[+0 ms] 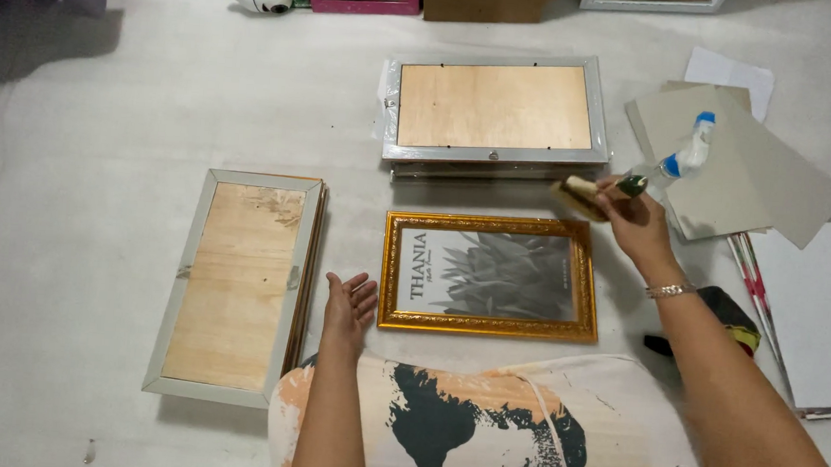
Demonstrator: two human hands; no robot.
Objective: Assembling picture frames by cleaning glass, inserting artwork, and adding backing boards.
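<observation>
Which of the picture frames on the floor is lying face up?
The gold ornate frame between the person's hands, showing a grey leaf print. The two silver-edged frames, one to its left and one beyond it, show bare wooden backs.

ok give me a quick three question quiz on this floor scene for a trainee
1. True or false: the left hand rests on the gold ornate picture frame.
2. What does the right hand hold: A a brush, B scissors, C a hammer?
3. The stack of silver frames with plywood backs lies ____ the gold frame in the picture.

Key: 1 false, the open hand is beside it. 2 A, a brush. 3 above.
</observation>
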